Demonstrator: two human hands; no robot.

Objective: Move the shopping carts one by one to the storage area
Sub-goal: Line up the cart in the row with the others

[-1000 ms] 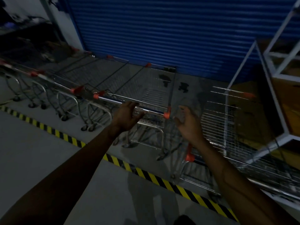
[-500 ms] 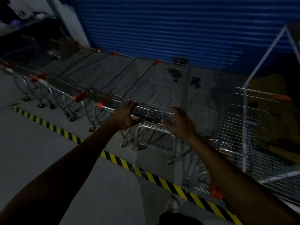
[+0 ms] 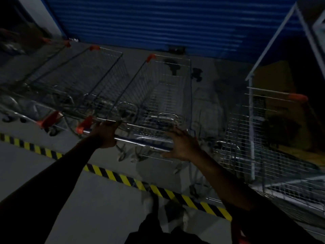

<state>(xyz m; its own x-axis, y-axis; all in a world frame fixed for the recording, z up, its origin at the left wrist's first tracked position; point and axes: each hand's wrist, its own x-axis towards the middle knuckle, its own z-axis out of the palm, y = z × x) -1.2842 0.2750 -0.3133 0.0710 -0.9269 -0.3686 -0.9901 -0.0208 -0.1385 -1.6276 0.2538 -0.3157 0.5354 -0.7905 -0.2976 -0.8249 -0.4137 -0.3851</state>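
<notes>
Grips the handle bar of the shopping cart with the left hand, fingers curled round it. Brings the right hand, off to the side a second ago, onto the bar, fingers spread. Leaves the cart parked past the hazard stripe, facing the blue shutter. Looks ready to roll.

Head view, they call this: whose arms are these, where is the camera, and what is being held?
No machine here: these are a person's two bare arms, filmed by a camera worn on the head, looking forward and down. The left hand grips the handle of a wire cart. The right hand is spread open at the handle's other end. More carts stand in a row on the picture's left, beyond a strip of yellow-black tape and in front of a blue shutter.
</notes>
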